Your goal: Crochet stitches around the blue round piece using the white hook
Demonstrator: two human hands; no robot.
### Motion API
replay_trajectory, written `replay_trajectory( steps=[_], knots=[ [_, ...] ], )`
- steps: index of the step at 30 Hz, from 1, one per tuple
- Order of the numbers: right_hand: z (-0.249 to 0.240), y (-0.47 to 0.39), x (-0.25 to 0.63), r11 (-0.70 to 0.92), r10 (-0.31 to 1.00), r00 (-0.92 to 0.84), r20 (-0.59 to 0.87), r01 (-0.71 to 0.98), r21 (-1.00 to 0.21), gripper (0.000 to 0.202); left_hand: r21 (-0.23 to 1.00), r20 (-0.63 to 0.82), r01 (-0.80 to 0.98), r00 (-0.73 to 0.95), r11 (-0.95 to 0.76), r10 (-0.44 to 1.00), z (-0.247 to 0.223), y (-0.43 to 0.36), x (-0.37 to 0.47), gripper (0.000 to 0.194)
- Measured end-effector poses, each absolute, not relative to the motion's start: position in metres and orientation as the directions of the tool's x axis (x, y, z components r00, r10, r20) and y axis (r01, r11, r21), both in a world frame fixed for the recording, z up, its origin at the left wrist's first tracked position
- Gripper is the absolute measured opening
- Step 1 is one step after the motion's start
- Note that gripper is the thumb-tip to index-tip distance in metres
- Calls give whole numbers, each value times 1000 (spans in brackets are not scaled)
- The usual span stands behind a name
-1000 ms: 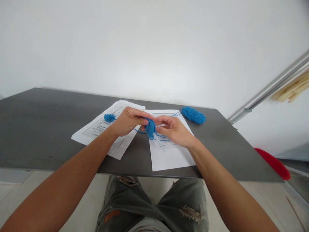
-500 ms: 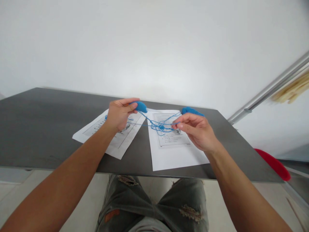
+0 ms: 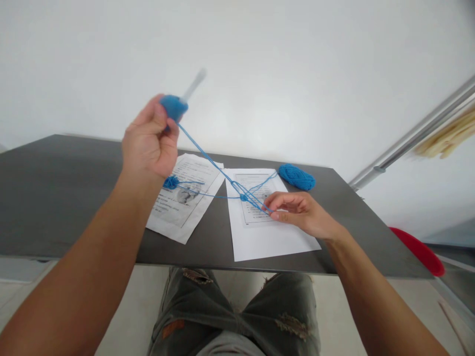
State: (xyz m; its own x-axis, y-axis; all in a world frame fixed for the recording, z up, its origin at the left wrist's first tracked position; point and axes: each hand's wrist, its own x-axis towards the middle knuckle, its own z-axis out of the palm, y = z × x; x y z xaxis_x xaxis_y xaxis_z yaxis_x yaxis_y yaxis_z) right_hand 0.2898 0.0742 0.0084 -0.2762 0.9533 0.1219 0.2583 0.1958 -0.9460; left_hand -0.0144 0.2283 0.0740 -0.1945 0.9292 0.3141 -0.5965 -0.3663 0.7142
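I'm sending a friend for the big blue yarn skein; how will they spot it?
On the dark grey table, find the right-hand white printed sheet. Beside its far right corner lies the plump oval skein of blue yarn. It is much bigger than the small tangled blue yarn clump at the left-hand sheet.

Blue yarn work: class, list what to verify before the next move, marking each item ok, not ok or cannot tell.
1. Left hand grips the blue piece: ok.
2. Right hand holds the strands: ok.
3. Strands free of clumps: not ok, a clump shows over the right sheet.
4. Skein on the table: ok.
5. Stick secure in the blue piece: cannot tell, blurred.
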Motion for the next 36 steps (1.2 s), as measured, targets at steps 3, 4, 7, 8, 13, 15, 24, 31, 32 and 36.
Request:
replay_trajectory(
  steps=[3, 4, 7, 8, 13, 15, 24, 31, 32, 36],
  knots=[
    [7, 76, 288, 189, 959, -243, 144, 172, -967, 29, 634, 308, -650, -285, -419, 908, 91, 233, -26, 24],
    [6, 77, 288, 196, 961, -221, 168, 110, -974, 32, 620, 285, -662, -312, -422, 906, 96, 234, -29, 23],
    [3, 79, 286, 212, 969, -108, 223, -104, -972, 39, 596, 207, -676, -391, -433, 897, 105, 235, -37, 22],
    [3, 80, 286, 202, 974, -67, 215, -165, -965, 38, 593, 187, -678, -407, -433, 894, 107, 235, -39, 21],
    [3, 82, 286, 113, 991, -37, 126, -243, -963, 43, 585, 165, -676, -442, -448, 882, 108, 234, -40, 19],
    [3, 83, 286, 115, 991, -47, 128, -211, -971, 47, 595, 174, -663, -446, -454, 878, 107, 234, -41, 18],
    [-16, 106, 290, 110, 971, 180, 156, 244, -964, 58, 641, 194, -599, -478, -479, 857, 106, 233, -57, 16],
    [-8, 125, 259, 268, 944, -22, 329, 631, -728, 12, 666, 185, -617, -407, -419, 894, 92, 238, -52, 27],
    [-5, 128, 252, 283, 947, -76, 313, 659, -697, 17, 661, 164, -638, -390, -395, 906, 88, 241, -50, 29],
    [-1, 148, 224, 302, 950, -199, 242, 786, -539, 22, 713, 93, -657, -259, -246, 961, 65, 259, -41, 27]
  ],
)
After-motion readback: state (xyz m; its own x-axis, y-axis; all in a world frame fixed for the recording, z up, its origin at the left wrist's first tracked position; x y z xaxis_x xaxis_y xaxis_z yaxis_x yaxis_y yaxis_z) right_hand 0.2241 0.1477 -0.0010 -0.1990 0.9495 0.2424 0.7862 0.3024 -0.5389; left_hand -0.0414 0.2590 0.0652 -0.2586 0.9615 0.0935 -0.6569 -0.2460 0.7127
